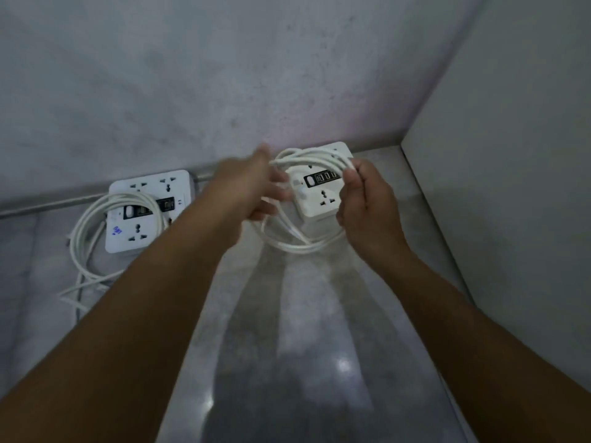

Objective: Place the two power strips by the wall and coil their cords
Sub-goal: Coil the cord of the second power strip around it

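Note:
Two white square power strips lie on the floor against the wall. The left power strip has its white cord looped in a coil over and beside it, the tail trailing toward me. The right power strip sits near the corner. Its white cord forms loops over and in front of it. My right hand pinches those loops at the strip's right side. My left hand, blurred by motion, has its fingers on the loops at the left side.
A grey plaster wall runs along the back and a pale panel closes the right side, forming a corner. The floor is glossy grey with light reflections. A metal strip runs along the wall base.

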Demonstrator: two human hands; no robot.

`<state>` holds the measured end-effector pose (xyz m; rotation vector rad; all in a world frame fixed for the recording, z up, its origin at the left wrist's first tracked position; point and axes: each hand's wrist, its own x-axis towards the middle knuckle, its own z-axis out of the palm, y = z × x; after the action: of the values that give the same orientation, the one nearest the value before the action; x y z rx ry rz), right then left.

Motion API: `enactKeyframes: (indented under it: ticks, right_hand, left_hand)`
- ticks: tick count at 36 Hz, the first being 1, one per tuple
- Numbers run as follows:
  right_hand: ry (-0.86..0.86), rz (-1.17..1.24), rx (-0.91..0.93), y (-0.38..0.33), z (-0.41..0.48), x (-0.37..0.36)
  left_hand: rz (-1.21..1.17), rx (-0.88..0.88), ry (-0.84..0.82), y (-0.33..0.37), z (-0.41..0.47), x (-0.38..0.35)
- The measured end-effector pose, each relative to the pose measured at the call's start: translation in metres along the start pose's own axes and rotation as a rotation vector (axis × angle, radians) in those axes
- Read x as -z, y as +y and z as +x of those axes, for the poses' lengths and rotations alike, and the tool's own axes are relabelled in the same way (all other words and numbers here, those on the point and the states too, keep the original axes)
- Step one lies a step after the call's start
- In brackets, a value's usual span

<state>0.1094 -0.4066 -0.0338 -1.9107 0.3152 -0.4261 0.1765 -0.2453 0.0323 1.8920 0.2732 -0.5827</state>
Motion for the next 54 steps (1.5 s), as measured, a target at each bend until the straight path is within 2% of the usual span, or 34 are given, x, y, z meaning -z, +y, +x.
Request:
enactKeyframes:
  ticks: [2, 3, 4, 6, 9, 12, 14, 17, 22, 24, 28, 31, 34, 37, 41, 47, 54]
  right_hand:
    - [-0.028, 0.009, -0.01, 0.0, 0.011, 0.004]
    - [-0.049, 0.038, -0.028, -0.001, 0.015, 0.005]
    - [-0.077, 0.082, -0.062, -0.003, 0.019, 0.007]
    - [-0.144, 0.132, -0.131, -0.004, 0.027, 0.009]
    - [-0.247, 0.162, -0.174, -0.001, 0.037, 0.01]
    - [-0.325, 0.158, -0.221, 0.006, 0.047, 0.011]
    - [-0.356, 0.132, -0.269, 0.012, 0.052, 0.011]
    - [-0.326, 0.031, -0.283, 0.024, 0.055, 0.007]
    - [-0.068, -0.349, -0.089, 0.048, 0.052, -0.004]
    - [-0.036, -0.471, 0.039, 0.057, 0.049, -0.007]
    - [-0.121, -0.552, 0.344, 0.074, 0.032, -0.002]
    - [-0.284, -0.59, 0.524, 0.088, 0.012, 0.012]
    - [-0.425, -0.629, 0.52, 0.097, 0.0, 0.023]
    - [-0.484, -0.65, 0.528, 0.097, -0.001, 0.028]
    - [-0.546, -0.732, 0.584, 0.098, 0.004, 0.033]
    - [-0.5, -0.913, 0.664, 0.101, 0.007, 0.024]
    - [-0.377, -1.06, 0.535, 0.09, -0.008, -0.012]
  left_hand:
    - [0.346, -0.333, 0.381, -0.004, 0.004, 0.012]
    - [0.463, -0.505, 0.479, -0.005, 0.007, 0.016]
    - [0.503, -0.63, 0.477, -0.004, 0.006, 0.019]
    - [0.526, -0.744, 0.326, -0.006, 0.014, 0.015]
    - [0.544, -0.702, 0.079, -0.015, 0.032, -0.003]
    - [0.514, -0.756, -0.062, -0.029, 0.043, -0.019]
    - [0.52, -0.767, -0.027, -0.041, 0.053, -0.026]
    - [0.621, -0.65, 0.025, -0.058, 0.072, -0.033]
    - [0.669, -0.524, 0.082, -0.074, 0.082, -0.045]
    - [0.689, -0.52, 0.105, -0.08, 0.086, -0.047]
    - [0.67, -0.536, 0.15, -0.088, 0.091, -0.054]
    - [0.723, -0.516, 0.196, -0.087, 0.092, -0.058]
    - [0.825, -0.601, 0.268, -0.089, 0.083, -0.058]
    - [0.831, -0.758, 0.322, -0.094, 0.062, -0.06]
    - [0.927, -0.88, 0.187, -0.114, 0.023, -0.067]
    - [1.131, -0.853, 0.062, -0.139, 0.011, -0.066]
    - [1.19, -0.981, 0.091, -0.125, 0.031, -0.042]
